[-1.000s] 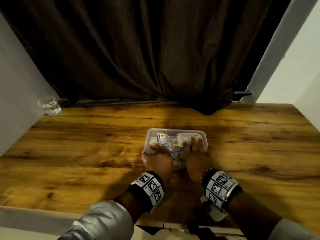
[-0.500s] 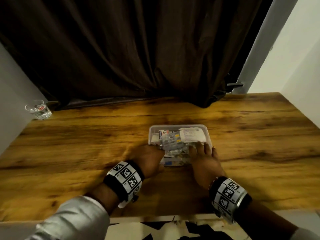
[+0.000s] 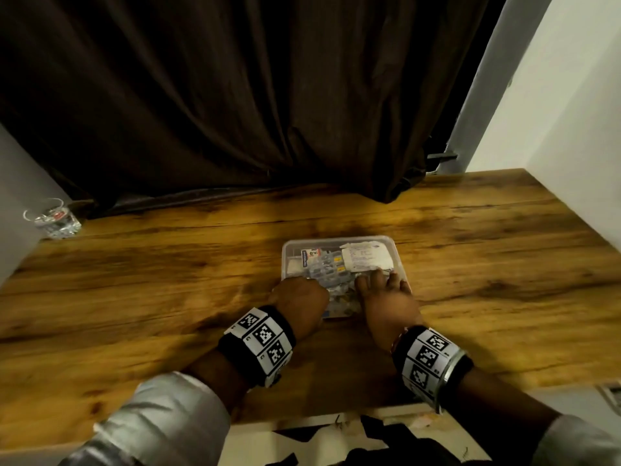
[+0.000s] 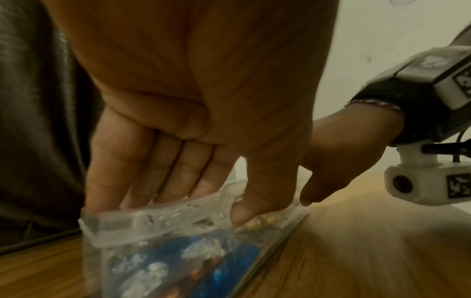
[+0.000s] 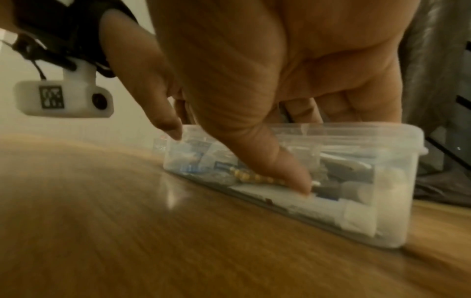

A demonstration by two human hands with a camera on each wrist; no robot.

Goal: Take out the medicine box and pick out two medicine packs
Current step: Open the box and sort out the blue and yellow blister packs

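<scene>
A clear plastic medicine box [image 3: 336, 237] sits lidless on the wooden table [image 3: 134, 280], filled with blister packs [image 3: 322, 269] and a white paper pack [image 3: 366, 258]. My left hand [image 3: 302, 290] grips the box's near left corner. In the left wrist view its fingers [image 4: 127, 191] dip inside the rim [image 4: 142, 219] while the thumb presses the outer wall. My right hand [image 3: 383, 294] holds the near right part. In the right wrist view its thumb [image 5: 293, 171] lies on the box's near wall [image 5: 382, 181] and the fingers reach over the rim.
A small drinking glass [image 3: 52, 218] stands at the table's far left corner. A dark curtain [image 3: 235, 95] hangs along the back edge, and white walls close in on both sides. The table's near edge [image 3: 336, 412] is just behind my wrists.
Both hands have slid back from over the contents to the box's near edge. My left forearm has swung out to the left.
</scene>
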